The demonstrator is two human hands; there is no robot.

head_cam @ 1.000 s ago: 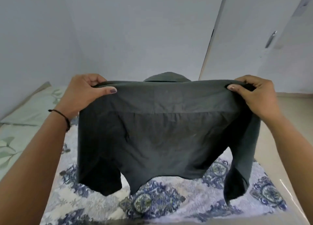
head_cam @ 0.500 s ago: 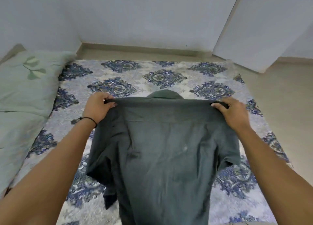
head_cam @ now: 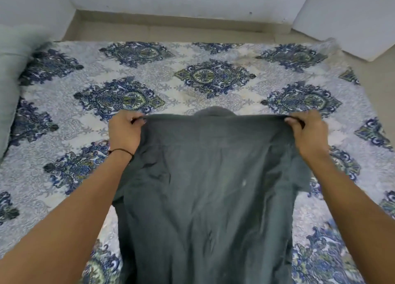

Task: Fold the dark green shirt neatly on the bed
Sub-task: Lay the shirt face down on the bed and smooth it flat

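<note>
The dark green shirt (head_cam: 209,187) is stretched out with its back towards me, collar pointing away and its body running down past the bottom of the frame. My left hand (head_cam: 125,132) pinches the left shoulder, a thin black band on that wrist. My right hand (head_cam: 307,132) pinches the right shoulder. Both short sleeves hang folded inward under my forearms. The shirt hangs low over the bed (head_cam: 192,87), which has a white cover with blue and green medallions; I cannot tell how much of it rests on the cover.
A pale green pillow (head_cam: 12,70) lies along the bed's left edge. Beyond the bed's far edge runs a strip of beige floor (head_cam: 171,30) below a white wall. A white door or panel (head_cam: 346,20) stands at the upper right.
My view has tilted down from the wall to the bed. Both hands have lowered the shirt from chest height towards the cover, still holding its shoulders.
</note>
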